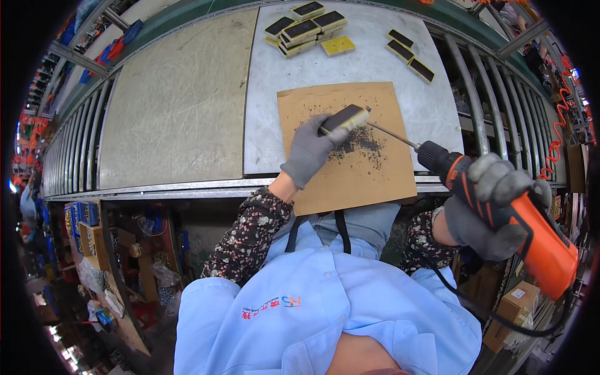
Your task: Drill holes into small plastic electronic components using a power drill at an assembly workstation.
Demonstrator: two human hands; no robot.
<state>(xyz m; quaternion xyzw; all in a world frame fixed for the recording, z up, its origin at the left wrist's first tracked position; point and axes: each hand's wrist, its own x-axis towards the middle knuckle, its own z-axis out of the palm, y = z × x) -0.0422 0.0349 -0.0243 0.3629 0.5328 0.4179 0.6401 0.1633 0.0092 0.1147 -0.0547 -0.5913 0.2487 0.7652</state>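
Note:
My left hand (309,150), in a grey glove, is closed around a yellow block with a dark top face (345,119), tilted above a cardboard sheet (334,190). In my right hand (490,203), also gloved, is an orange and black power drill (545,250), gripped by its handle and body. Its long thin bit (395,135) points left, the tip at the block's right end; whether it has entered the block I cannot tell. Dark crumbs (370,151) lie scattered on the cardboard below.
A pile of similar yellow and dark blocks (303,30) sits at the back of the white worktop (265,119), beside a yellow-topped one (338,45). Several more (400,49) lie farther right. Metal rollers (475,94) flank the worktop. A black cable (500,326) hangs from the drill.

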